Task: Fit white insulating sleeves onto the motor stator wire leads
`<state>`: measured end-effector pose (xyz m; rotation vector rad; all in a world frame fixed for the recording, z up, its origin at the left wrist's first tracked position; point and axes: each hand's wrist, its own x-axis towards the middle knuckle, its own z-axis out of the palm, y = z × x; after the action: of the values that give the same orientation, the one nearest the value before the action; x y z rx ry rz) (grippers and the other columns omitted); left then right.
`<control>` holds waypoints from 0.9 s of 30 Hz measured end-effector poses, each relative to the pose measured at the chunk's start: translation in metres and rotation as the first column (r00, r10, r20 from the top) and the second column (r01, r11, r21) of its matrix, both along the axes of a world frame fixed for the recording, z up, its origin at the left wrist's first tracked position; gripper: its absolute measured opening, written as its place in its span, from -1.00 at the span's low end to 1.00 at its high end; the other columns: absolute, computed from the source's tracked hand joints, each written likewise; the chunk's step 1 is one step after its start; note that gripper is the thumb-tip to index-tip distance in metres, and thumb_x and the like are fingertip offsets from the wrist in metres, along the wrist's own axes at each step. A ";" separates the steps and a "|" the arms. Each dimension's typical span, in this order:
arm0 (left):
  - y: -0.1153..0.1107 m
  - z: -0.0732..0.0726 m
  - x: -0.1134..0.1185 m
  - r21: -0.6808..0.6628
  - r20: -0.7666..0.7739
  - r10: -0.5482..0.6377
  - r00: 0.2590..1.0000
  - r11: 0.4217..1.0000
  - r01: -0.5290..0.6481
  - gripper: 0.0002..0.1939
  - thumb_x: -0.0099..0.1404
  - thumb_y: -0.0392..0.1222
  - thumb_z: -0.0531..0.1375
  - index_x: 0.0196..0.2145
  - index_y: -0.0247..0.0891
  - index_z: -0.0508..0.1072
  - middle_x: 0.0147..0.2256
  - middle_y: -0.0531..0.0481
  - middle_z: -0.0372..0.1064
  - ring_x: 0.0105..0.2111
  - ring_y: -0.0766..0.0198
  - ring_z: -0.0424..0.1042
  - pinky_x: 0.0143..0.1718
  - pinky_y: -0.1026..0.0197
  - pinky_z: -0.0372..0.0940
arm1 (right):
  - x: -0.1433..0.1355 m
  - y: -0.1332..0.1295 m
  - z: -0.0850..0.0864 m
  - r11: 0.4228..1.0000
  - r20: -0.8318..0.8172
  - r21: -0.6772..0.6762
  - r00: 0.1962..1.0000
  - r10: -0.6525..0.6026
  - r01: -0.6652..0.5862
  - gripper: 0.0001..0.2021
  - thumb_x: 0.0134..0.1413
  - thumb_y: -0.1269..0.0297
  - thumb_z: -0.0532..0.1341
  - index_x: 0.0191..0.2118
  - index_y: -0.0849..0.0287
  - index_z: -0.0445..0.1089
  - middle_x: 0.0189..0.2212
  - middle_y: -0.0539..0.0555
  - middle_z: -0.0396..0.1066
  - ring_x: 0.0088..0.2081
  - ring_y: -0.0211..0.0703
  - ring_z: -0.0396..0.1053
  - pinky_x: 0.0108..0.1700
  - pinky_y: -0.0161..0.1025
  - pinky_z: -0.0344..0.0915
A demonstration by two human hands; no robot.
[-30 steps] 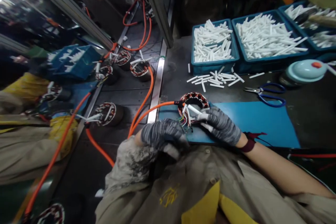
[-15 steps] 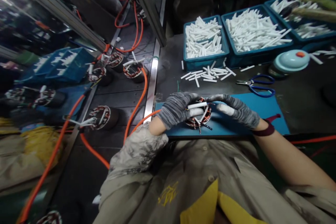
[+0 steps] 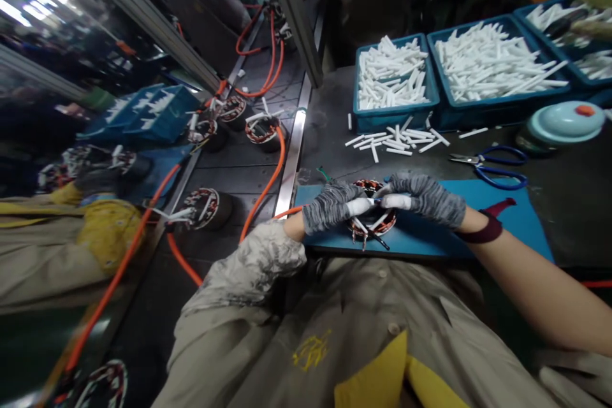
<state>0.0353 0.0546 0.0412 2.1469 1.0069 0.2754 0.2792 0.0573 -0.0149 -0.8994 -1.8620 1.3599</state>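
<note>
Low over a motor stator (image 3: 382,224), with copper windings and white lacing, my two gloved hands meet. My left hand (image 3: 335,205) pinches a short white sleeving tube, now mostly hidden by the fingers. Fingertip to fingertip with it, my right hand (image 3: 421,199) is closed on a thin lead wire (image 3: 377,200), of which only a short bluish piece shows between the hands. Several wire ends and a black-sleeved lead (image 3: 381,241) stick out of the stator's near side. The stator rests on a blue mat (image 3: 497,220).
Blue bins (image 3: 396,118) of white tubes stand at the back, with loose tubes (image 3: 399,140) before them. Blue-handled scissors (image 3: 502,169) and a pale-lidded container (image 3: 564,124) lie to the right. On the left are more stators (image 3: 203,207), orange hoses (image 3: 268,185) and a co-worker's yellow sleeve (image 3: 112,229).
My hands have come together above the stator, fingertips meeting. The white tube, plainly visible in my left fingers before, is now nearly covered. The whole view has shifted slightly.
</note>
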 end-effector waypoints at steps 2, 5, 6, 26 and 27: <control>-0.004 -0.004 -0.001 -0.129 0.141 0.080 0.987 0.990 -0.061 -0.75 0.48 -0.14 0.09 -0.25 -0.26 0.52 -0.20 -0.07 0.59 -0.15 0.19 0.55 0.01 0.13 0.45 | -0.003 -0.003 0.001 0.998 -0.024 -0.054 0.999 -0.033 0.032 -0.67 0.16 -0.10 0.37 -0.21 0.05 0.66 -0.27 0.04 0.65 -0.26 -0.06 0.56 -0.15 -0.15 0.51; -0.008 -0.010 -0.001 -0.230 0.201 0.156 0.967 0.967 -0.108 -0.75 0.46 -0.12 0.09 -0.26 -0.26 0.51 -0.19 -0.08 0.58 -0.13 0.16 0.55 0.02 0.09 0.47 | -0.008 -0.006 0.002 0.992 -0.051 -0.109 0.996 -0.072 0.066 -0.65 0.09 -0.11 0.41 -0.22 0.07 0.66 -0.29 0.05 0.65 -0.28 -0.05 0.56 -0.20 -0.15 0.50; -0.008 -0.012 -0.001 -0.244 0.199 0.165 0.966 0.963 -0.114 -0.75 0.46 -0.11 0.09 -0.25 -0.26 0.51 -0.20 -0.07 0.58 -0.13 0.16 0.55 0.02 0.09 0.47 | -0.011 -0.006 0.002 0.992 -0.048 -0.106 0.996 -0.080 0.074 -0.65 0.08 -0.11 0.41 -0.23 0.08 0.66 -0.30 0.05 0.64 -0.29 -0.06 0.55 -0.21 -0.16 0.48; 0.017 -0.011 0.057 0.284 -0.573 -0.230 0.787 0.845 0.453 -0.53 0.52 0.10 0.04 -0.06 -0.31 0.59 -0.21 -0.20 0.60 -0.25 0.04 0.55 -0.11 -0.02 0.34 | 0.024 -0.026 -0.016 0.907 0.026 -0.273 0.945 -0.325 0.320 -0.44 -0.19 -0.31 0.48 -0.26 0.11 0.60 -0.26 0.13 0.64 -0.19 0.09 0.56 0.00 0.08 0.50; 0.020 -0.010 0.049 0.310 -0.530 -0.242 0.813 0.837 0.451 -0.53 0.50 0.14 0.08 0.00 -0.29 0.58 -0.18 -0.19 0.61 -0.21 0.04 0.55 -0.07 -0.03 0.34 | 0.025 -0.031 -0.016 0.909 0.043 -0.273 0.948 -0.316 0.316 -0.45 -0.17 -0.29 0.48 -0.25 0.10 0.59 -0.25 0.13 0.64 -0.18 0.09 0.55 -0.01 0.06 0.50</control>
<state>0.0839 0.0745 0.0313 2.8435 0.8146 -0.2606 0.3041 0.0266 -0.0311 -1.2801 -1.4621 1.4303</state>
